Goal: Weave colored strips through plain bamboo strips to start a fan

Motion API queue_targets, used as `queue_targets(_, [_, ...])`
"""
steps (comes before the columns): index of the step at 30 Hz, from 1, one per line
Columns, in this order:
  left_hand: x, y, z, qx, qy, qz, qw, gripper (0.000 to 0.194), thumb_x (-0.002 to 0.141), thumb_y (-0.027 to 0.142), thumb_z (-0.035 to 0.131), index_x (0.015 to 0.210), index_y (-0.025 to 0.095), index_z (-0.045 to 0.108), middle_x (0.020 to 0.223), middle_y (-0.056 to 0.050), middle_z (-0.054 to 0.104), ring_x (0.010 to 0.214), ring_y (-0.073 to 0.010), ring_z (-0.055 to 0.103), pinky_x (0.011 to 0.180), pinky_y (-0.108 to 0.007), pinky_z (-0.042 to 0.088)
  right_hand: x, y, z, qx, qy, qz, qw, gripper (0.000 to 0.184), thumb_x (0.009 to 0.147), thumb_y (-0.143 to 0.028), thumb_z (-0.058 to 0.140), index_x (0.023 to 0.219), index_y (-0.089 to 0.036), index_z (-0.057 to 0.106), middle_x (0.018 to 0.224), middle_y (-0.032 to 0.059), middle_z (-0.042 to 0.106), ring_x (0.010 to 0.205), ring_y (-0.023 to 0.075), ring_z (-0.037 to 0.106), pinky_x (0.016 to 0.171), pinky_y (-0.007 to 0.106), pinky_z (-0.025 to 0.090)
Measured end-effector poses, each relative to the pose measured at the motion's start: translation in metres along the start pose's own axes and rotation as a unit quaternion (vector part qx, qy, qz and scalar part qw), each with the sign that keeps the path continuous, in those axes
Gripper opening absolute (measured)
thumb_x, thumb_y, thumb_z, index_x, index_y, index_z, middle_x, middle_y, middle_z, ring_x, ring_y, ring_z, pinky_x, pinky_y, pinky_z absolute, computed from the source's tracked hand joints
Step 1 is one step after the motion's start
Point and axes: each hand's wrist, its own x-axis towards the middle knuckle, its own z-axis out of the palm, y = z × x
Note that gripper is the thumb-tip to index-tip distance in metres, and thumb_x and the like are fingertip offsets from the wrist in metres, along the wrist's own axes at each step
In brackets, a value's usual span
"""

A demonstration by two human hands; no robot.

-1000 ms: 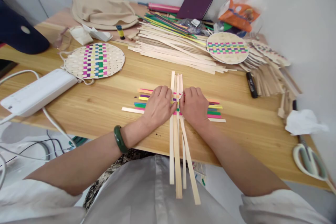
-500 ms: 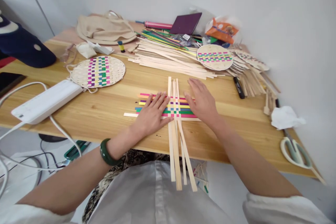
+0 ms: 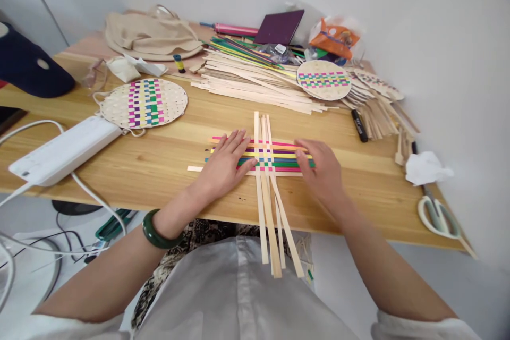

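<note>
A small weave of flat strips [image 3: 264, 154] lies on the wooden table in front of me. Its sideways strips are pink, orange, purple, yellow, blue and green; plain pale strips [image 3: 272, 223] cross them and hang over the front edge. My left hand [image 3: 225, 162] rests flat on the left half of the coloured strips, fingers stretched and thumb near the crossing. At the right ends, my right hand [image 3: 321, 167] has bent fingers and thumb around the coloured strips, whose upper ones slant toward its fingertips. Its palm hides part of the grip.
Bundled pale strips [image 3: 255, 85] lie at the back. Oval woven pieces [image 3: 145, 103] [image 3: 323, 81] sit left and right of them. A white power strip [image 3: 66, 150] is at left; a black marker [image 3: 359, 126], crumpled tissue [image 3: 428, 168] and scissors [image 3: 438, 218] are at right.
My right hand has moved from above the weave's upper right to its right ends, its fingers closing on the strips. The left hand stays flat on the left side. The view has shifted slightly.
</note>
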Motion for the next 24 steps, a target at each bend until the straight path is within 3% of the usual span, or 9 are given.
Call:
queue_targets(2, [-0.001,0.001,-0.002,-0.010,0.012,0.003,1.000,0.062,0.100,0.049,0.037,0.147,0.009,0.041,0.159,-0.017,0.030,0.150,-0.0271,0.022,0.123,-0.049,0.020,-0.010,-0.007,-0.013,0.046,-0.014,0.039,0.998,0.036,0.098,-0.042,0.040,0.102,-0.021,0.069,0.102,0.0084,0.075,0.098,0.0209,0.068,0.086,0.036,0.053])
queue_targets(7, [0.004,0.018,-0.002,-0.014,-0.007,0.059,0.998,0.063,0.099,0.050,0.039,0.151,0.014,0.036,0.161,-0.015,0.027,0.152,-0.0256,0.019,0.123,-0.050,0.019,-0.042,-0.021,-0.030,0.092,-0.117,0.143,0.978,0.039,0.095,-0.045,0.045,0.073,-0.020,0.066,0.076,0.0044,0.072,0.074,0.0172,0.066,0.062,0.026,0.047])
queue_targets(12, [0.012,0.032,0.015,0.039,-0.050,0.077,0.995,0.065,0.096,0.055,0.043,0.146,0.013,0.044,0.160,-0.016,0.029,0.151,-0.0302,0.021,0.123,-0.051,0.017,-0.058,-0.027,-0.041,0.235,-0.238,0.231,0.914,0.043,0.094,-0.051,0.045,0.075,-0.019,0.066,0.066,0.0026,0.065,0.061,0.0138,0.059,0.059,0.025,0.045])
queue_targets(15, [0.011,0.032,0.029,0.062,-0.057,0.090,0.992,0.069,0.097,0.055,0.042,0.150,0.011,0.039,0.160,-0.017,0.027,0.151,-0.0308,0.020,0.123,-0.050,0.018,-0.062,-0.033,-0.047,0.285,-0.312,0.250,0.871,0.043,0.093,-0.053,0.046,0.077,-0.019,0.066,0.070,0.0030,0.065,0.063,0.0132,0.058,0.060,0.025,0.047])
queue_targets(20, [0.008,0.030,0.034,0.079,-0.056,0.101,0.990,0.070,0.097,0.055,0.041,0.151,0.010,0.036,0.161,-0.017,0.025,0.151,-0.0317,0.019,0.123,-0.049,0.018,-0.070,-0.045,-0.054,0.269,-0.419,0.269,0.824,0.051,0.095,-0.058,0.039,0.077,-0.019,0.068,0.077,0.0071,0.072,0.069,0.0169,0.064,0.068,0.030,0.051])
queue_targets(24, [0.008,0.032,0.031,0.079,-0.059,0.096,0.991,0.070,0.098,0.054,0.041,0.151,0.009,0.036,0.161,-0.017,0.025,0.151,-0.0310,0.019,0.123,-0.049,0.017,-0.082,-0.055,-0.048,0.216,-0.512,0.273,0.785,0.063,0.093,-0.067,0.035,0.071,-0.018,0.068,0.074,0.0079,0.072,0.063,0.0166,0.063,0.060,0.028,0.049])
